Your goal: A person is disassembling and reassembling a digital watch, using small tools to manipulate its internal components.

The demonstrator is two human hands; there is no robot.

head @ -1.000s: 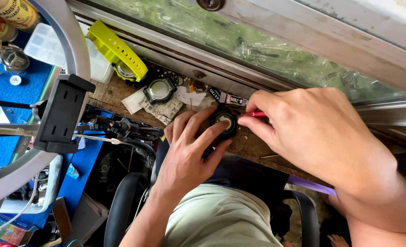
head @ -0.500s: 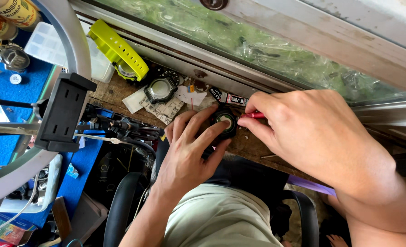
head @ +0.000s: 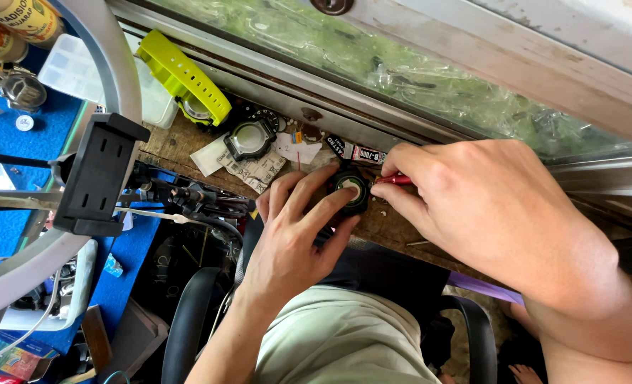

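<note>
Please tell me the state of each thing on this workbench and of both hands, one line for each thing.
Left hand: fingers pressed around the small round watch case, steadying it.
Right hand: pinching a red-handled tool, tip at the case.
Small round watch case: flat on the bench, light inside showing.
Red-handled tool: held, mostly hidden.
Yellow-green watch: lying untouched, strap outstretched.
Black watch case: strapless, on paper scraps.

Left hand (head: pixel 287 238) fingers curled in a grip; right hand (head: pixel 486 206) pinching, knuckles up.
</note>
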